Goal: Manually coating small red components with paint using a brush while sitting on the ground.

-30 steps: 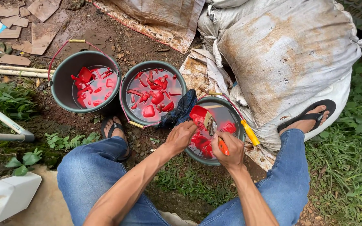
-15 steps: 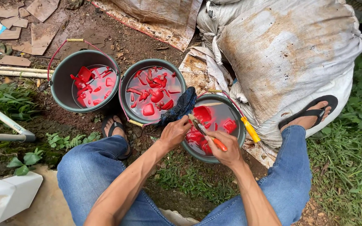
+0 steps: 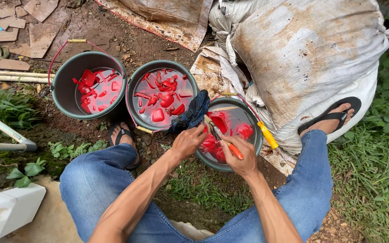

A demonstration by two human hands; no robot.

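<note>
**Tight Quarters at the Buckets**

The big sack (image 3: 311, 58) is crowding the right bucket (image 3: 253, 148) from behind, the middle bucket (image 3: 133, 90) is touching it on the left, both knees are flanking it; only grass (image 3: 194, 189) in front is lying open.

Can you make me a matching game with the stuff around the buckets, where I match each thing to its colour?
Things:
1. Cloth draped over the bucket rim
2. Pieces floating in the middle bucket
3. Big sack beside the buckets
4. Handle of the tool in the right hand

Colours:
A. Orange
B. Dirty white
C. Dark blue
D. Red

Pairs: 1-C, 2-D, 3-B, 4-A
</note>
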